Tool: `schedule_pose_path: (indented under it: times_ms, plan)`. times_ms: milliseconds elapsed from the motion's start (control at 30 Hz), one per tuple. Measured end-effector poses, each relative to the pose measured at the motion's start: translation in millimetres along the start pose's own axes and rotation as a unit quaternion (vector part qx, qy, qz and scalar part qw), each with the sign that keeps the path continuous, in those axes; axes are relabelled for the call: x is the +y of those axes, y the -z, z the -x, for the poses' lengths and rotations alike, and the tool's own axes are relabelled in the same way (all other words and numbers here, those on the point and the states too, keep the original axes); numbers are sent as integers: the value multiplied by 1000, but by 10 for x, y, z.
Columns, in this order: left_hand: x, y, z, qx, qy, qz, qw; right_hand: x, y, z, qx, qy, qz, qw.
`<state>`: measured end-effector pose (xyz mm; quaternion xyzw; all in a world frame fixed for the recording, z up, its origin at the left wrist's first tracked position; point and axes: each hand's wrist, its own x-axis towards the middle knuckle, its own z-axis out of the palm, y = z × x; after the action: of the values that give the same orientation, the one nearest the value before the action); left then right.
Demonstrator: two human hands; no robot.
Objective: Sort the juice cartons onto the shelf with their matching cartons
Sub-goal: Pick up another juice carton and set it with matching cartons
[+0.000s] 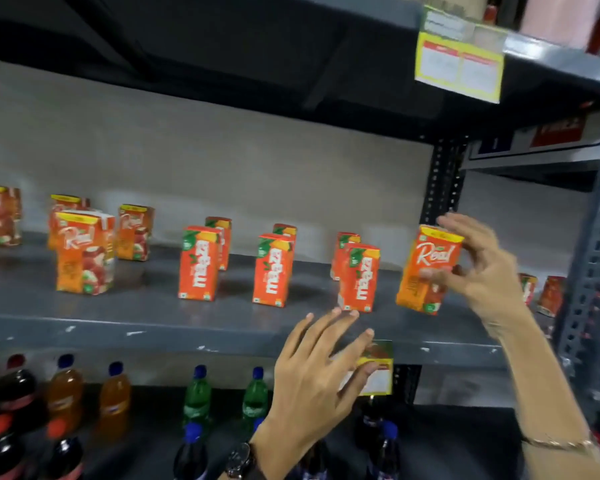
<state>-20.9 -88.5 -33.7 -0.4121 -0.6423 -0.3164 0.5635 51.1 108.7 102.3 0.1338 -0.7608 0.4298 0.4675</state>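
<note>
grey metal shelf (118, 327) | right hand (482, 268): grip clamped on orange "Real" juice carton (426, 271), tilted at shelf's right end beside red cartons (359, 277) | left hand (319, 368): grip apart, empty, below shelf edge | risk: matching Real group (84, 251) sits at shelf's left; setting down here mis-sorts, or topples neighbours.

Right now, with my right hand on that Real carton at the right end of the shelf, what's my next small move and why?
Probably lift the Real carton in your right hand and carry it left, toward the other Real cartons. It stands beside the Maaza cartons, not its match. Your left hand is empty.
</note>
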Motion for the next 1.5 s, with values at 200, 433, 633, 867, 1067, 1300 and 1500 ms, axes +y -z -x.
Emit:
schedule_pose_path:
  times_ms: [200, 433, 633, 867, 1067, 1300, 1500]
  plan:
    - [-710, 938, 134, 27, 32, -47, 998, -798, -967, -74, -31, 100, -26, 994]
    - [-1982, 2464, 464, 62, 96, -181, 977, -1607, -2976, -232, -102, 113, -200, 968]
    - [-2903, 3369, 692, 72, 170, -263, 947, -1790, -4496, -303, -109, 99, -187, 971]
    - [-3373, 3412, 923, 10, 213, -260, 942, -1429, -5169, -162, -128, -42, -57, 989]
    - [-3452, 3310, 990, 55, 207, -232, 949, -1333, -5144, -99, -181, -116, -68, 974]
    - [-3457, 3357, 981, 36, 191, -216, 957, -1330, -5062, 19, -195, -171, -103, 960]
    - [-3723, 3570, 166, -2, 311, -125, 942, -1117, -5107, 178, -257, -254, -34, 932]
